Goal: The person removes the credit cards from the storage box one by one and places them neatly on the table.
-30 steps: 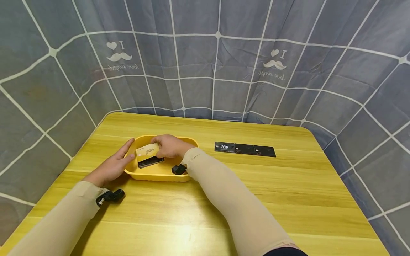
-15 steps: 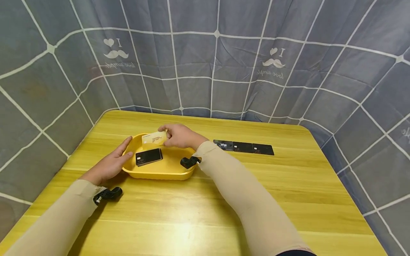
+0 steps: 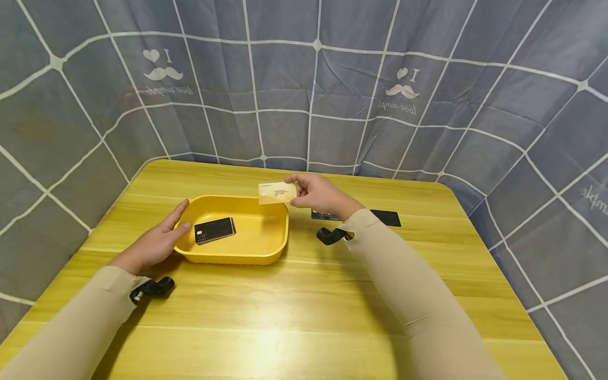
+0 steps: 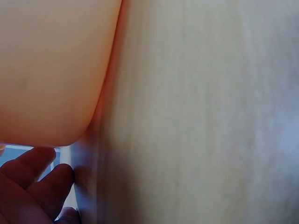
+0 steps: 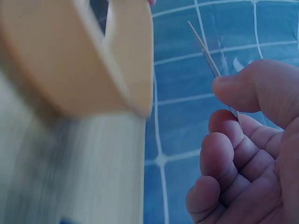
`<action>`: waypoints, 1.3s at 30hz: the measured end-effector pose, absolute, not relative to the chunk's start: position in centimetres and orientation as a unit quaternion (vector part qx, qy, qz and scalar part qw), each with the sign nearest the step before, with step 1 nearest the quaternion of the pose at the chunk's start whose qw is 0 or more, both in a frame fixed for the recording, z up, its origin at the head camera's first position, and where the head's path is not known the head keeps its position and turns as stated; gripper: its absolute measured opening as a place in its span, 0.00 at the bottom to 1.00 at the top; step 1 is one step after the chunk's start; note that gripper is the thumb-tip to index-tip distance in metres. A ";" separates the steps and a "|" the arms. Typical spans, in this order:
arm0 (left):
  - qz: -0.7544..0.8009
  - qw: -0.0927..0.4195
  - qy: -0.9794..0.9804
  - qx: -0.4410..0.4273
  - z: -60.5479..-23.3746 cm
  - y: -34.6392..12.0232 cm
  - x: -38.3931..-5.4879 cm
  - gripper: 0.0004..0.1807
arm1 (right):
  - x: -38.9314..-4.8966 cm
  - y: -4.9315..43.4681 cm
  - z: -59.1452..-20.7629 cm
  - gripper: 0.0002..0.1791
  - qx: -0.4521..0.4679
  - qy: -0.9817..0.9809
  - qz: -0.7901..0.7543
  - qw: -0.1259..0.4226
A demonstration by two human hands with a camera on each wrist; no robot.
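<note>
My right hand [image 3: 324, 194] pinches a pale gold plastic card [image 3: 274, 193] between thumb and fingers, just over the right back rim of a yellow plastic bin [image 3: 227, 259]. Seen edge-on in the right wrist view, the card [image 5: 210, 60] sticks out past the thumb tip. My left hand [image 3: 154, 244] rests against the bin's left side, fingers extended along it and thumb at the rim. Inside the bin lies a small stack of cards with a black VIP card [image 3: 215, 230] on top. In the left wrist view, fingers [image 4: 53, 186] show by the bin's outer wall [image 4: 51, 79].
Right of the bin, a row of black cards [image 3: 387, 217] lies on the wood-grain table [image 3: 285, 327], partly hidden behind my right hand and wrist. A grey checked curtain [image 3: 285, 79] hangs behind the table's back edge.
My right hand has lifted the gold card off the stack and carried it up and right, uncovering the black card. My left hand has stayed at the bin's left side.
</note>
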State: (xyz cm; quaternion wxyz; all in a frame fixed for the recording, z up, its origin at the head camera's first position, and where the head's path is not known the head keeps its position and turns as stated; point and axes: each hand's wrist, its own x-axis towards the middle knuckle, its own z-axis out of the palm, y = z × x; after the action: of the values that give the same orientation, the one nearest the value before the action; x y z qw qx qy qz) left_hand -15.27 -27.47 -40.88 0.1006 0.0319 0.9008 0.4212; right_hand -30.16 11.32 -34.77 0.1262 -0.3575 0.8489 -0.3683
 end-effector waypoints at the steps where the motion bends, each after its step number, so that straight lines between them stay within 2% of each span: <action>1: 0.421 0.101 0.901 0.032 -40.8 -27.5 -15.3 0.41 | -30.1 12.2 -34.9 0.32 -0.353 0.852 -0.367 0.124; 9: 0.423 0.101 0.900 0.034 -41.1 -27.6 -15.4 0.40 | -30.0 17.7 -36.9 0.32 -0.331 0.866 -0.349 0.133; 17: 0.423 0.100 0.900 0.032 -41.2 -27.8 -15.4 0.40 | -29.0 20.6 -39.1 0.33 -0.296 0.887 -0.320 0.149; 31: 0.422 0.102 0.900 0.034 -41.4 -27.9 -15.5 0.40 | -28.2 22.3 -41.6 0.32 -0.270 0.906 -0.271 0.183; 39: 0.416 0.101 0.903 0.038 -41.4 -27.9 -15.4 0.40 | -27.8 22.4 -42.0 0.32 -0.264 0.912 -0.256 0.180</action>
State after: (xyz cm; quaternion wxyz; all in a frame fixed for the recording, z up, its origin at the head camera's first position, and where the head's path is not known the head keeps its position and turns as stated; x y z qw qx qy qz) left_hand -15.39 -27.95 -41.42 0.1010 0.0377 0.9029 0.4161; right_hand -27.85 22.37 -41.98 0.1802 -0.2641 0.9124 -0.2556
